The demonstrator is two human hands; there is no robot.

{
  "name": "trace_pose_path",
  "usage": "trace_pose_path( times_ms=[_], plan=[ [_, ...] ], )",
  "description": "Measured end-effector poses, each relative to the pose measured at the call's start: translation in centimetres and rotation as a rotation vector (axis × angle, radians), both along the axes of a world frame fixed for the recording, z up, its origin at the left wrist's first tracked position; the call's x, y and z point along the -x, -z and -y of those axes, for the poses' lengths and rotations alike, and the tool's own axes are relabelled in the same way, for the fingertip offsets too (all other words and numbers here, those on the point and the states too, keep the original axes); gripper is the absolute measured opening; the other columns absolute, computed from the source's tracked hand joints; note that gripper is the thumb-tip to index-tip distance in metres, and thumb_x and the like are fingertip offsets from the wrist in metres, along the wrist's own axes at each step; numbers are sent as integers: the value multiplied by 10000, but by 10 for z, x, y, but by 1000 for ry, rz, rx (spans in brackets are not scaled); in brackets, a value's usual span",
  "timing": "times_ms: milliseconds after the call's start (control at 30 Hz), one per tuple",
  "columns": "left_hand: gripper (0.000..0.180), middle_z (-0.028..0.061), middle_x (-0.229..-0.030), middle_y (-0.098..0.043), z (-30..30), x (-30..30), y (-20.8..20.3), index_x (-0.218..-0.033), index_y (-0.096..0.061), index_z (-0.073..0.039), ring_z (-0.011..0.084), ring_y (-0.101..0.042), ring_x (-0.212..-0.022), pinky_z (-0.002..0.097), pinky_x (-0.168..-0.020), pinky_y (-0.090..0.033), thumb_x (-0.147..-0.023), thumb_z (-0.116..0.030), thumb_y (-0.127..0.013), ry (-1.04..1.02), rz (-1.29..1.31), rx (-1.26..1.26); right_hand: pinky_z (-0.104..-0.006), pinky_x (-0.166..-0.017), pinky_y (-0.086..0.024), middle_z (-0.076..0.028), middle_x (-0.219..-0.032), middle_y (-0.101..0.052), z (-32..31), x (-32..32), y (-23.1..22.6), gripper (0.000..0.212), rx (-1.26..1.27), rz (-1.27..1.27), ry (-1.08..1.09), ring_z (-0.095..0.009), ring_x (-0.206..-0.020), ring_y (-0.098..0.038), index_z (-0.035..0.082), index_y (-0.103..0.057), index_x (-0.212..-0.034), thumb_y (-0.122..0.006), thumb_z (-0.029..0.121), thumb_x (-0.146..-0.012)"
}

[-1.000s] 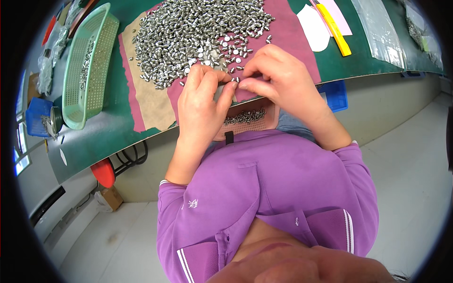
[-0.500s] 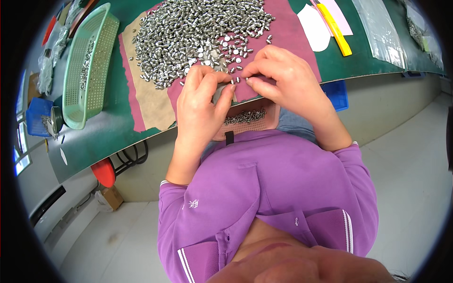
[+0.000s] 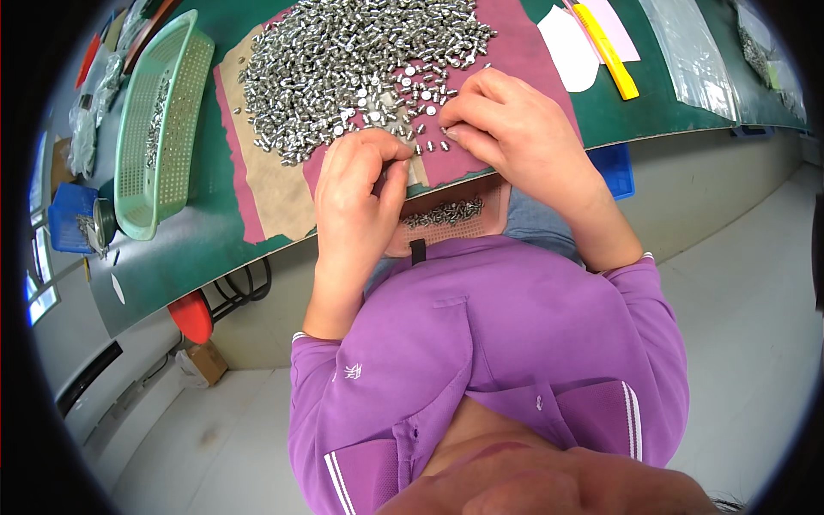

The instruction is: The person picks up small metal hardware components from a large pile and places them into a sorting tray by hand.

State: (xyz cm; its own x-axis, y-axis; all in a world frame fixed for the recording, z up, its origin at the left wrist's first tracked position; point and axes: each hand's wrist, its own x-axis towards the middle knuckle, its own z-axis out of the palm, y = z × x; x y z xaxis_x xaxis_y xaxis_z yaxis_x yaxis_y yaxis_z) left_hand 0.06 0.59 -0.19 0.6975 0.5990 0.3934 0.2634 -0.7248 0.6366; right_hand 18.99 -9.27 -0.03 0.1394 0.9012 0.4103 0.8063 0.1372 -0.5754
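A large heap of small silvery metal parts (image 3: pixel 360 69), short and cylindrical, covers much of the cloth. At its near edge several loose ones lie scattered, some showing flat round heads. My left hand (image 3: pixel 354 184) is closed with thumb and forefinger curled together beside a metal part; what sits between the fingertips is hard to make out. Across from it, my right hand (image 3: pixel 524 129) pinches a small metal part at its fingertips, which mostly cover it. A pink basket (image 3: pixel 446 243) with more such parts sits below the table edge, under my hands.
A maroon cloth (image 3: pixel 532 77) and a tan sheet (image 3: pixel 287 202) lie on the green table (image 3: pixel 219 232). At left stand a green perforated basket (image 3: pixel 176 163) and a blue bin (image 3: pixel 70 219). A yellow cutter (image 3: pixel 611 56) and clear plastic bags (image 3: pixel 691 64) lie at right.
My hands have drawn slightly apart, the left one shifting a little left and the right one up and outward. Loose parts between them have changed position.
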Motion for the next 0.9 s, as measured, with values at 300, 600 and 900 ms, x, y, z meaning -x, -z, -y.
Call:
trace_pose_path(
  times_ms=[300,600,900],
  plan=[
    [263,71,-890,-661,5,-2,-1,-943,-624,-37,238,-626,-819,348,-706,-500,-726,49,-747,-41,-8,126,-405,-718,-499,-69,-868,-563,2,0,-1,121,26,-15,-16,-287,-838,-597,77,-639,-886,-705,135,-802],
    [426,61,-931,-680,6,-3,7,-1123,-627,-33,210,-626,-824,331,-743,-510,-725,35,-765,-5,66,158,-400,-724,-490,-62,-836,-564,9,0,-4,172,34,-26,5,-278,-835,-592,71,-636,-840,-741,196,-783],
    [467,53,-905,-679,9,-9,6,-1162,-620,-34,199,-628,-821,327,-742,-515,-724,33,-768,4,67,169,-392,-735,-500,-54,-865,-575,7,3,0,189,-9,1,-3,-271,-848,-590,98,-662,-880,-751,230,-777]
  ],
)
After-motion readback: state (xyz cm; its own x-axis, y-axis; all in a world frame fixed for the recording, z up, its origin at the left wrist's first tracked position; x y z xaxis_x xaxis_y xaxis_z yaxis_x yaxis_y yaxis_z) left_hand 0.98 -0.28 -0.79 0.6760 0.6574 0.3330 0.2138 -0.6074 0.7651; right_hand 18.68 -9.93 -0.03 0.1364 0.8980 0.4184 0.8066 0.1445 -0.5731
